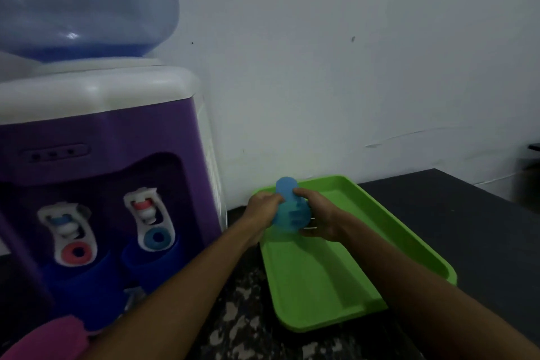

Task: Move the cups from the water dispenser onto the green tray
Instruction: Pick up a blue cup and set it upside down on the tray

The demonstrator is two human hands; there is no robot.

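Both bare hands, left (264, 203) and right (317, 213), gripping light blue plastic cups (289, 207) above green rectangular plastic tray (380, 231); purple water dispenser (102, 184) beside it.

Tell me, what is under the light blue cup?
Under the light blue cup is the far end of the green tray. Both hands, left and right, cover its bottom, so whether it touches is hidden.

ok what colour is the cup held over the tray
Light blue cup, held in both hands above the green tray; head view.
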